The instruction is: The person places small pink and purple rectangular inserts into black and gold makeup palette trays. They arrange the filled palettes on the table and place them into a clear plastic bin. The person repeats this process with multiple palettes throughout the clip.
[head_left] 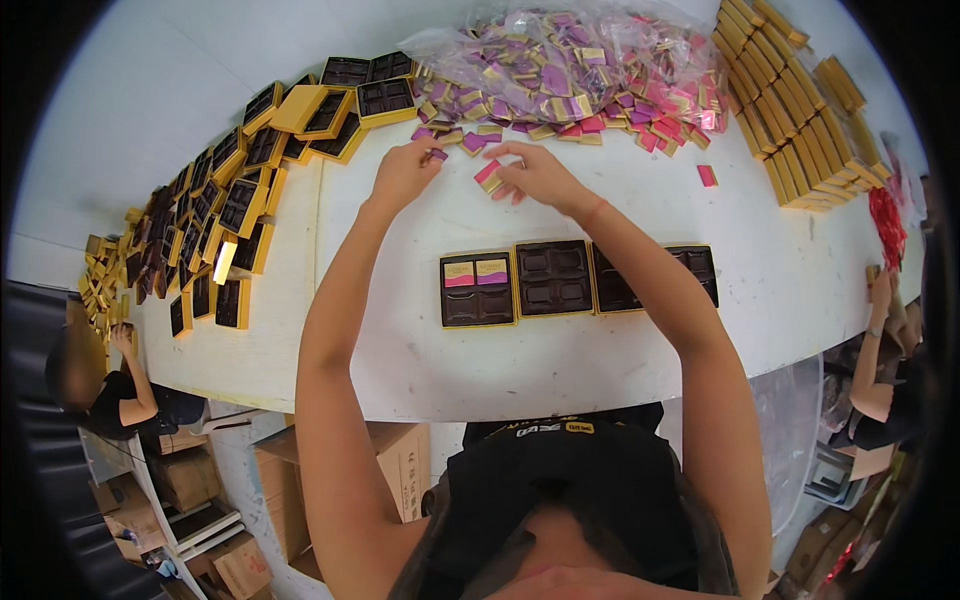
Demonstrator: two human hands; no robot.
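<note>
Over the white table, my left hand [405, 174] pinches a small purple wrapped chocolate [438, 154] at its fingertips. My right hand [540, 178] is beside it, thumb and fingers closed on a flat pink-and-gold wrapped chocolate [488, 176]. Nearer to me lies a row of several open gold boxes with dark brown divided trays. In the leftmost box [480, 308], the two far compartments hold a pink-and-gold chocolate [459, 273] and a purple-and-gold chocolate [492, 271]. The box beside it [553, 278] has bare compartments. My right forearm hides part of the boxes further right.
A heap of purple and pink wrapped chocolates [560, 75] spills from a clear plastic bag at the back. Gold boxes with dark trays [240, 205] pile up at left; gold boxes [800, 120] stack at right. One person [110, 390] works at far left, another [875, 370] at far right.
</note>
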